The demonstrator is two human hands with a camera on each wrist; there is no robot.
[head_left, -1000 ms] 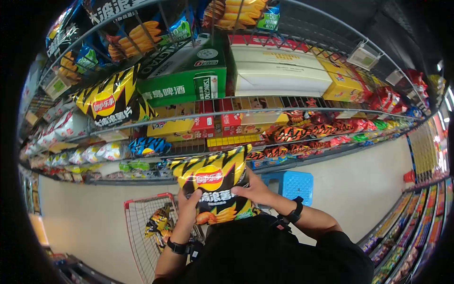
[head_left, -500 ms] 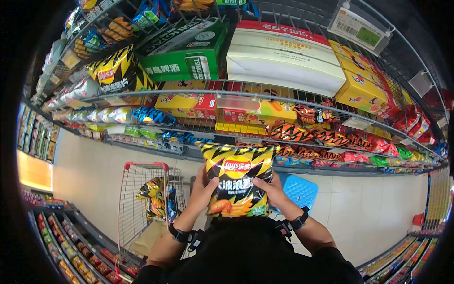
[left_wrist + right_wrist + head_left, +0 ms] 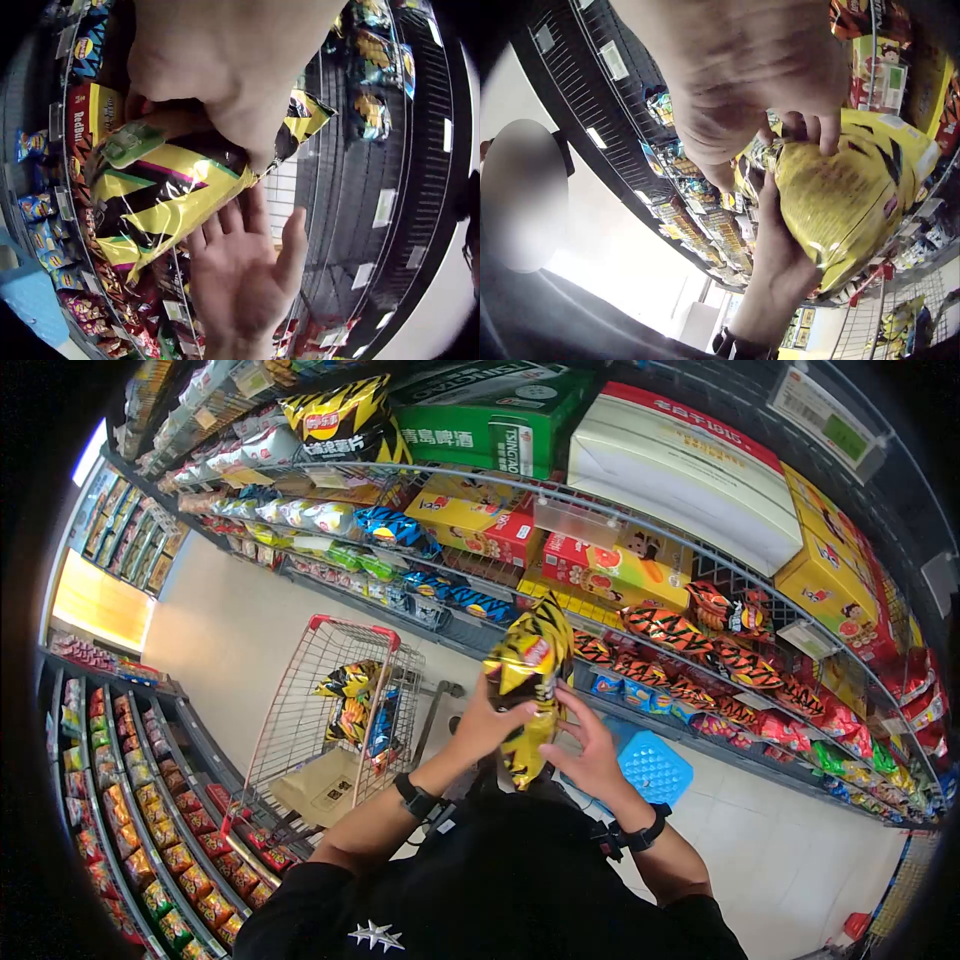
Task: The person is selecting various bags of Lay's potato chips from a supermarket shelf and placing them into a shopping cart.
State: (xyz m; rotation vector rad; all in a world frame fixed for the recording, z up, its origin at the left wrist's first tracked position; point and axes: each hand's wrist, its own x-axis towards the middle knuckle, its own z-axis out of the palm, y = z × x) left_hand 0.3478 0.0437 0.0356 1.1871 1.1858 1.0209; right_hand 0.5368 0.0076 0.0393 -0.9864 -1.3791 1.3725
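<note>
Head view: here's the bag (image 3: 537, 665), up in front of the body, nearly edge-on! The left hand (image 3: 492, 725) grips it, thumb across its side; the right hand (image 3: 588, 752) has its fingers loosely spread, right at the edge. Similar bags (image 3: 350, 705) lie in the cart (image 3: 317, 622), so some gathering looks done; this one, neither in there nor on the shelf (image 3: 466, 632), looks part-way handled, setting down left to do.

Left wrist view: left hand curled over the bag, right palm showing, fingers straight, tips hidden.

Right wrist view: left hand holding, right fingers by the bag's end; whether they press, I cannot tell.
</note>
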